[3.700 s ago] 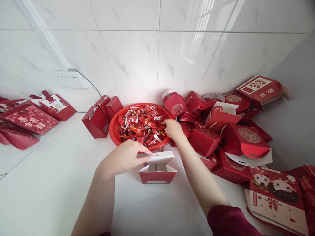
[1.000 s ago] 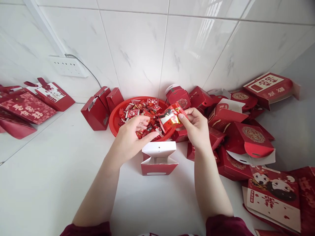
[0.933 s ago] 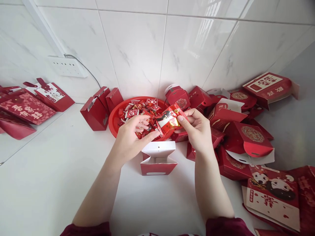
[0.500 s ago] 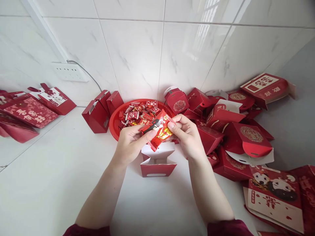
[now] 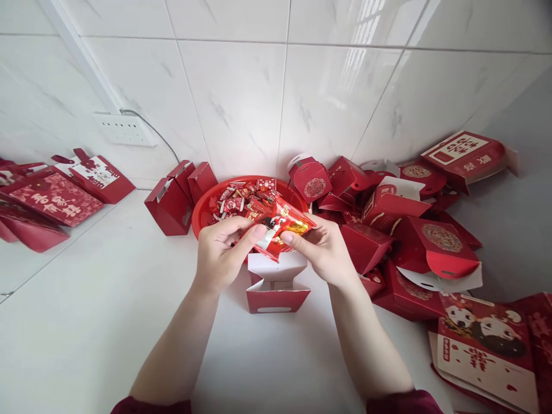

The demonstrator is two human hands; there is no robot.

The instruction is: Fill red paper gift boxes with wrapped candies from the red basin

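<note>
A shiny red and gold candy packet (image 5: 287, 223) is held between both hands, above the near rim of a red plastic basket (image 5: 199, 214). My left hand (image 5: 222, 250) is closed on its left end, thumb on top. Gripping its right side is my right hand (image 5: 321, 247), thumb pressed on the front. Small wrapped candies (image 5: 233, 204) lie heaped in the basket. Just below my hands an open red gift box (image 5: 278, 299) stands on the white table, its white inner flap raised. Fingers under the packet are partly hidden.
Many red gift boxes (image 5: 440, 238) pile up on the right, with a printed paper bag (image 5: 483, 345) nearer. Upright red boxes (image 5: 170, 204) stand left of the basket, more bags (image 5: 56, 198) farther left. A power strip (image 5: 125, 129) sits against the tiled wall.
The packet has turned to lie more level and spread out between my hands. My right thumb has slid down and left across it. The open box has stayed in place.
</note>
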